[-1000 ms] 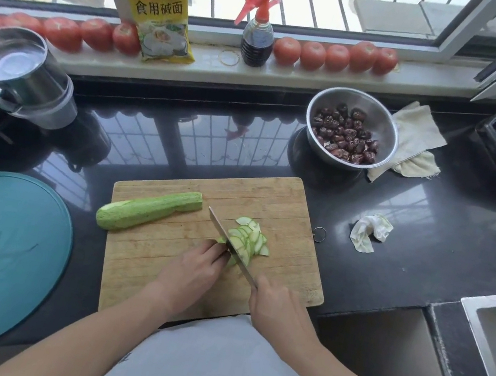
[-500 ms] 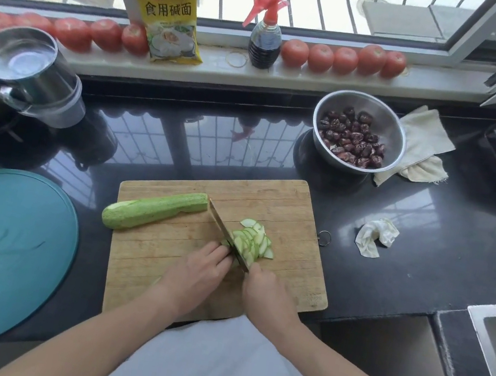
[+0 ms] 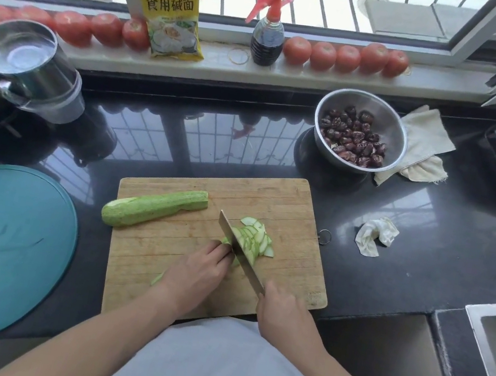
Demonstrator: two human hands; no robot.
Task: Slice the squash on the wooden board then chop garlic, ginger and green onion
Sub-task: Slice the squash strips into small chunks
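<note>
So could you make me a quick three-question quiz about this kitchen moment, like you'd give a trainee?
1. True or false: the right hand holds the knife.
2. What fills the metal bowl? A) dark red fruits B) tomatoes C) garlic
3. Where is the uncut squash half relative to the slices?

Key
1. True; the left hand steadies the piece being sliced.
2. A.
3. To their left on the wooden board, apart from them.
</note>
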